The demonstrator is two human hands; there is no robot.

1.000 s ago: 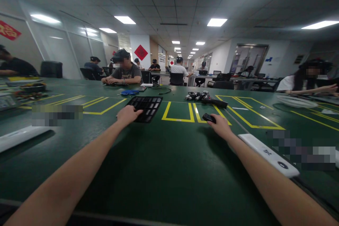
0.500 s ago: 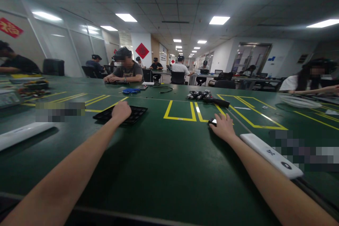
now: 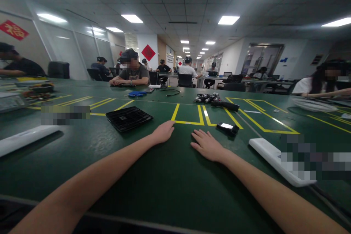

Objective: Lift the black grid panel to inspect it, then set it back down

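Observation:
My left hand is over the green table, fingers stretched forward and holding nothing that I can see. To its left, apart from it, lies a square black plastic panel with a ribbed grid surface. My right hand lies flat with its fingers spread and nothing in it. Just beyond and to the right of that hand sits a small black device with a white face or label on top. Neither hand touches the panel or the device.
Yellow tape outlines mark the table. Behind the device lies a bundle of black cables. White power strips lie at the right and left. Blue-handled tools lie farther back. Across the table sits a person.
My left hand has left the black panel and moved right; the panel now lies uncovered. My right hand has let go of the small black device and drawn back to the left.

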